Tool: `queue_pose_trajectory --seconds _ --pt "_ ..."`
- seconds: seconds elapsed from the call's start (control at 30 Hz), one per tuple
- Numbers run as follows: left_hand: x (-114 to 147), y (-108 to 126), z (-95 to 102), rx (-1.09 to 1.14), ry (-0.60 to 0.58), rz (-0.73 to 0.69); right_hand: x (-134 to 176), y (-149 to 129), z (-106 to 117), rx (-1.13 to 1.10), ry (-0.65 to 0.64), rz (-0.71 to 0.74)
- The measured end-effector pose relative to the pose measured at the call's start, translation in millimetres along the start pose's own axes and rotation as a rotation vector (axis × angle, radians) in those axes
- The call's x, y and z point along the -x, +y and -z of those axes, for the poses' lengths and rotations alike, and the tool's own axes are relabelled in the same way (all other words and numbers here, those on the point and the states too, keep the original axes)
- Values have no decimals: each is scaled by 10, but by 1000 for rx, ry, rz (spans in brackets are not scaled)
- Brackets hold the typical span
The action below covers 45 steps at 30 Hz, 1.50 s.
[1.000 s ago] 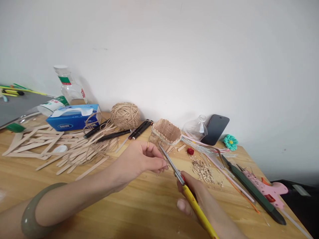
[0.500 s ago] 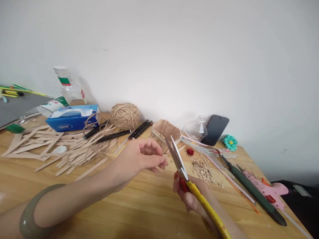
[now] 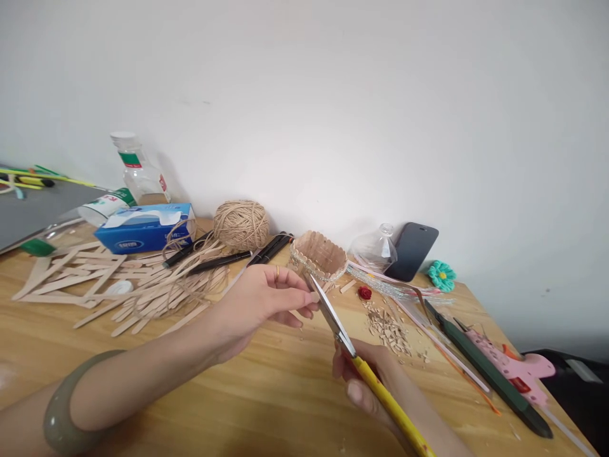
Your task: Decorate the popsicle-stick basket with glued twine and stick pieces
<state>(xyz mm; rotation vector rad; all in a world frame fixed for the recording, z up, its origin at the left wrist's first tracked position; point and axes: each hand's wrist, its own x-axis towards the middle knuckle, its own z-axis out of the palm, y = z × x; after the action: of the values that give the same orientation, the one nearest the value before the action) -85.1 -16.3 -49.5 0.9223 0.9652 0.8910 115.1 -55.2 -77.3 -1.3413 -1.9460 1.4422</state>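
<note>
Between thumb and fingertips, my left hand (image 3: 259, 301) pinches a small pale wooden piece (image 3: 314, 297), most of it hidden by the fingers. My right hand (image 3: 364, 384) grips scissors (image 3: 339, 330) with yellow and red handles. Their blades point up and to the left, nearly closed, right at the wooden piece; whether they touch it I cannot tell. Just behind the blade tips stands a small scallop-edged wooden basket (image 3: 328, 251) with silvery trim. Wood clippings (image 3: 390, 327) lie scattered right of the scissors, beside a small red rose (image 3: 365, 292).
Craft sticks (image 3: 143, 295) are heaped on the left, near a blue tissue pack (image 3: 145, 235) and a twine ball (image 3: 242, 225). A phone (image 3: 412, 251) leans on the wall by a clear bottle (image 3: 378, 247). A pink glue gun (image 3: 514, 368) lies at the right edge.
The scissors have swung left, bringing their blades to the wooden piece, and the blades have closed further. My left hand keeps its pinch. The view has shifted slightly.
</note>
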Motion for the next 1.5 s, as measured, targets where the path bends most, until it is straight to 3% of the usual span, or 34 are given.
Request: queue_pose_trajectory --seconds 0.3,0.77,1.5 --pt "-31 -8 23 16 23 -22 -9 85 28 0 -34 39" --pt "9 -25 -18 -128 168 -151 11 86 5 16 4 22" --pt "7 -26 -9 -135 165 -155 -19 84 -6 -56 -11 7"
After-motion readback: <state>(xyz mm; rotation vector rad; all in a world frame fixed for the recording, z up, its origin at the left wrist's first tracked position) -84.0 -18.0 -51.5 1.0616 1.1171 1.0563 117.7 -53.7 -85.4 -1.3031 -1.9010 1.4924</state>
